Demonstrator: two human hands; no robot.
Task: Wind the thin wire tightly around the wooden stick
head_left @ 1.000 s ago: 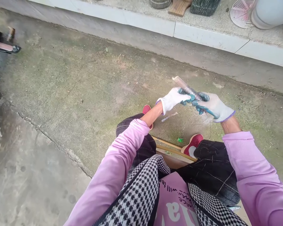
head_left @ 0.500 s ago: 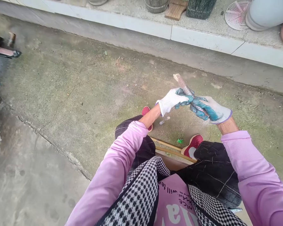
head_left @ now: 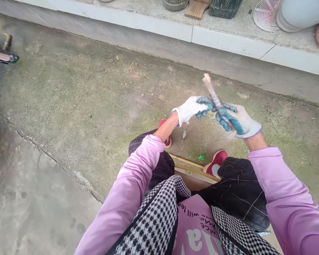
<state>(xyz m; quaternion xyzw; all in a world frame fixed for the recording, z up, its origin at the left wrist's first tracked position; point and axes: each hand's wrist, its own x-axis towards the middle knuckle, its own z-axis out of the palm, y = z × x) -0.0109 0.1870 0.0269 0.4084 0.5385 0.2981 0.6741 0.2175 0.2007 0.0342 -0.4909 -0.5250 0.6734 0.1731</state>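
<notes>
In the head view, my right hand, in a white glove with a blue-green coated palm, is closed around a short stick. The stick tilts up to the left; its far end is pale and frayed, and its middle is wound with shiny silvery wire or thread. My left hand, gloved the same way, sits just left of the stick with fingers pinched together. What it pinches, if anything, is too small to tell. Below it shows a small pale piece with a silvery end; whether it hangs or lies on the ground is unclear.
A raised ledge runs across the back, bearing a wooden board, a dark container, a pink round grille and a white vessel. A green scrap lies near my right shoe. Another person's foot shows at left.
My left hand has drawn left, off the stick. The stick has turned more upright in my right hand. The small silvery-ended piece has swung to a steeper angle.
</notes>
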